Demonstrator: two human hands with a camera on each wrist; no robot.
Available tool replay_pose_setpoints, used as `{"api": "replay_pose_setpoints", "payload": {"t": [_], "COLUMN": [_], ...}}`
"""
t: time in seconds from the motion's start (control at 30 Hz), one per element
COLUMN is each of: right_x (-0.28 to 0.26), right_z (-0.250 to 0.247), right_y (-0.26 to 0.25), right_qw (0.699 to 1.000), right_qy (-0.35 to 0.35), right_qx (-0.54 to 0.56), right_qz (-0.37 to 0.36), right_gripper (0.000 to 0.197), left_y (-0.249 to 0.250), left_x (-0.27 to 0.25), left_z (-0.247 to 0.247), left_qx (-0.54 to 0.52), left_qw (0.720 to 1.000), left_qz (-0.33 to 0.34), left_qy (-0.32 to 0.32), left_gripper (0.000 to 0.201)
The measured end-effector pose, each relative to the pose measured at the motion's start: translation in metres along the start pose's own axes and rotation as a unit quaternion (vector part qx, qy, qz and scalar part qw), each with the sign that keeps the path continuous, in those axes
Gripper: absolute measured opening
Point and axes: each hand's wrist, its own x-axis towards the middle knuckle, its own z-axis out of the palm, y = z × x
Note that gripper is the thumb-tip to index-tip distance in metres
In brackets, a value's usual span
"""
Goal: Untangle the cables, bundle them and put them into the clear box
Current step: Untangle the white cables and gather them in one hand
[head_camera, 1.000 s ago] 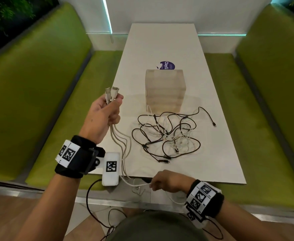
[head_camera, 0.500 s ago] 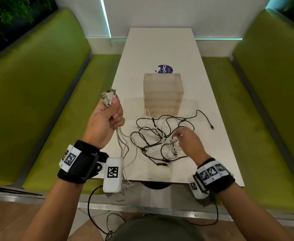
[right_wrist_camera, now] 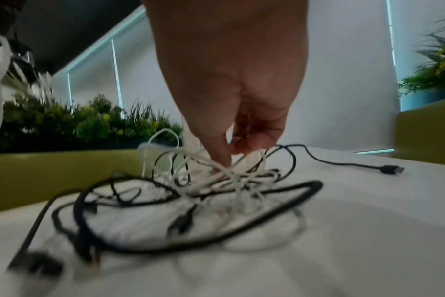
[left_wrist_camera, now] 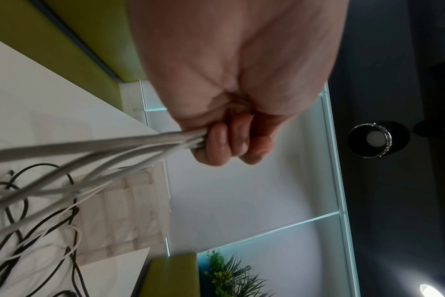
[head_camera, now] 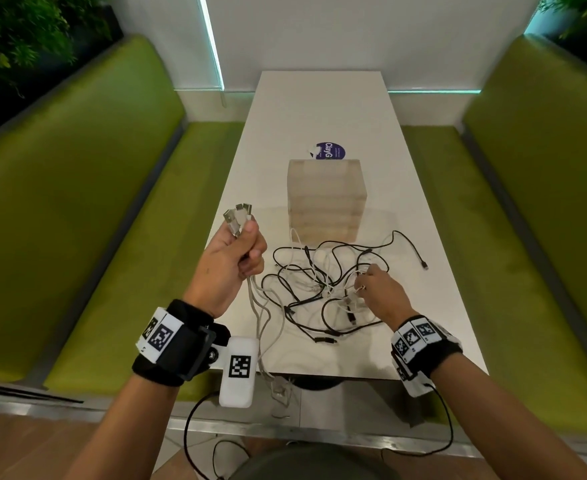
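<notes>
My left hand [head_camera: 231,263] sits left of centre in the head view, fingers curled tight round a bunch of white cables [head_camera: 261,313] whose USB plugs [head_camera: 237,216] stick up above the fist; the loose lengths hang down past the table's near edge. In the left wrist view I see those fingers [left_wrist_camera: 217,144] wrapped round the cords [left_wrist_camera: 89,148]. My right hand [head_camera: 380,292] reaches into the tangle of black and white cables [head_camera: 323,289] at centre frame, fingertips [right_wrist_camera: 222,156] narrowed together among white strands; I cannot tell whether they actually pinch one. The clear box [head_camera: 326,199] stands upright just beyond the tangle on the white table [head_camera: 320,109], above centre.
</notes>
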Motion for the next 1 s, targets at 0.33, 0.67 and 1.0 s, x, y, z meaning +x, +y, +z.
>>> {"api": "replay_pose_setpoints", "payload": {"t": [0.33, 0.67, 1.0], "right_x": [-0.010, 0.004, -0.014], "right_z": [-0.096, -0.114, -0.118], "right_y": [-0.025, -0.046, -0.078], "right_qw": [0.958, 0.983, 0.889], "right_qy": [0.076, 0.104, 0.088], "right_qx": [0.261, 0.136, 0.434], "right_qz": [-0.089, -0.061, -0.119], "right_gripper": [0.004, 0.015, 0.009], "left_y": [-0.023, -0.051, -0.060], "left_x": [0.013, 0.034, 0.039], "left_z": [0.007, 0.037, 0.054], "left_qx": [-0.003, -0.004, 0.015], "left_qw": [0.999, 0.997, 0.998], "left_qz": [-0.046, -0.064, -0.047], "left_qy": [0.007, 0.033, 0.046], "left_gripper": [0.025, 0.026, 0.028]}}
